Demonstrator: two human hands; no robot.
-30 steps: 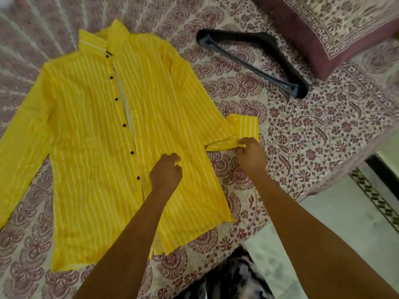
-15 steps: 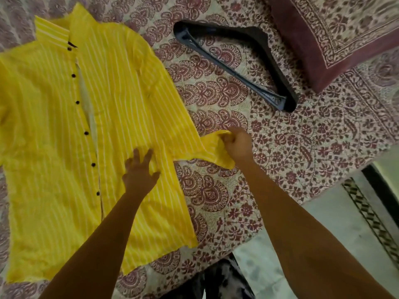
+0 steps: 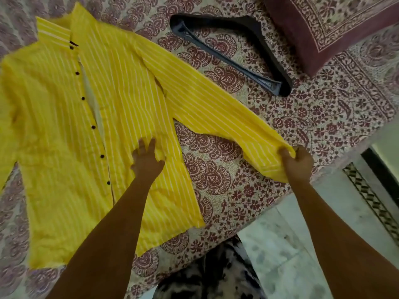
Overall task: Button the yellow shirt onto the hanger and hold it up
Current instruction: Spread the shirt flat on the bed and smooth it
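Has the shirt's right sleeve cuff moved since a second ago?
Yes. The right hand has pulled the cuff out from beside the shirt body toward the bed's edge, straightening the sleeve, judged against the hanger.

Maroon pillow (image 3: 336,24) on printed bedspread (image 3: 313,117); perhaps marble floor (image 3: 287,244).

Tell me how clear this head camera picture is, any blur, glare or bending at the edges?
Head view: soft, even indoor light with no glare; the yellow shirt is smeared by motion blur along its left side, while the black hanger and both hands stay fairly crisp; wide-angle bending curves the bed edge at right.
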